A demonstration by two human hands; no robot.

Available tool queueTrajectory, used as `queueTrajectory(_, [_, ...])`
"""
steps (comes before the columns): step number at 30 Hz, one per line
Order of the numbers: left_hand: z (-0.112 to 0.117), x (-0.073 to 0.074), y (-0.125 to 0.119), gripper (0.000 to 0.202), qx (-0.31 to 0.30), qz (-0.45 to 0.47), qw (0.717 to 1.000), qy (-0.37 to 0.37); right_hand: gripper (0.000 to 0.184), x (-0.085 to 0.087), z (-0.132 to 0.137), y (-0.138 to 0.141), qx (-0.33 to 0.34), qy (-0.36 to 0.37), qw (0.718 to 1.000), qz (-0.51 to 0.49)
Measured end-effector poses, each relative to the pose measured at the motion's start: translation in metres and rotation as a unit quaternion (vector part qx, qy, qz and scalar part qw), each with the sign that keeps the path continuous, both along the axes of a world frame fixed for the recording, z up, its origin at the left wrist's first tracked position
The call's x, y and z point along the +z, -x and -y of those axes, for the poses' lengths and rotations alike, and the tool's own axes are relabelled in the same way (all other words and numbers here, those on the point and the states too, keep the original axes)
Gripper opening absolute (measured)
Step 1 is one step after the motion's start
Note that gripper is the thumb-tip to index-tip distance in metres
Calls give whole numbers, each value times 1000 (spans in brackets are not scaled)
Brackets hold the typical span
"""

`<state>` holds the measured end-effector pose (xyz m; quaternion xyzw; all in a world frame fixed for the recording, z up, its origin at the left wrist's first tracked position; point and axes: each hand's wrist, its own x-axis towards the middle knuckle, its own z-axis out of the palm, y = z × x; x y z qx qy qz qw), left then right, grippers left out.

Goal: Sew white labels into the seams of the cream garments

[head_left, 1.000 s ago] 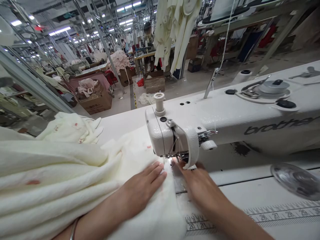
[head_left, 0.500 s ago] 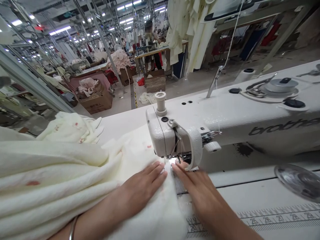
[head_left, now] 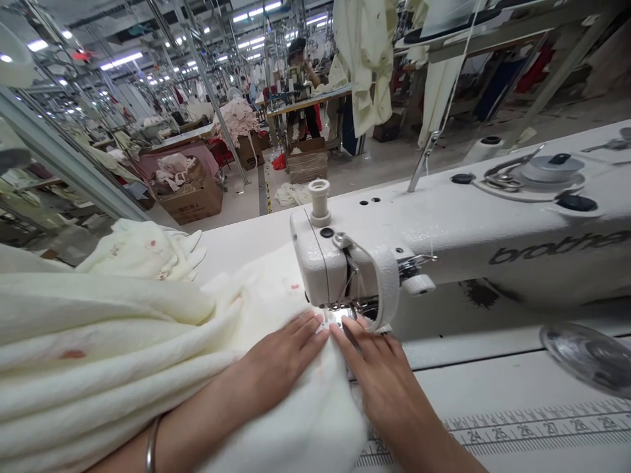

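Note:
Cream fabric with small reddish marks (head_left: pixel 290 394) lies in folds across the sewing machine's bed and runs up to the needle area. My left hand (head_left: pixel 276 361) rests flat on this fabric, fingers stretched, their tips just left of the presser foot (head_left: pixel 338 315). My right hand (head_left: pixel 382 368) lies by the fabric's right edge with its fingers extended beside the foot, some tips partly hidden by the machine head. Between its fingers shows a narrow dark strip that I cannot make out. The white sewing machine (head_left: pixel 330 263) stands over both hands' fingertips, a light shining at its needle.
A printed ruler (head_left: pixel 522 430) runs along the table's front at right. A clear round plastic piece (head_left: pixel 586 358) lies nearby. A crumpled cream bundle (head_left: pixel 142 249) sits at left. Beyond are cardboard boxes (head_left: pixel 194 200), hanging cream garments (head_left: pixel 367 66) and a person (head_left: pixel 300 72) at another machine.
My right hand has shifted slightly left, its index finger now closer to the left hand and onto the fabric's edge. The left hand stays nearly in place. Hanging garments behind have moved.

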<state>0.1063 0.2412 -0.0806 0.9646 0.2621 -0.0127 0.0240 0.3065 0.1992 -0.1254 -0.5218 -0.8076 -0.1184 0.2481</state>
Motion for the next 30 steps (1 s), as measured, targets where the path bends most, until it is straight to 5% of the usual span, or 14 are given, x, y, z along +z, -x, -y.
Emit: queueTrajectory(30, [-21,7,-2,35,43,48,998,24,49,-5,6,-3,-5,-19,1000,10])
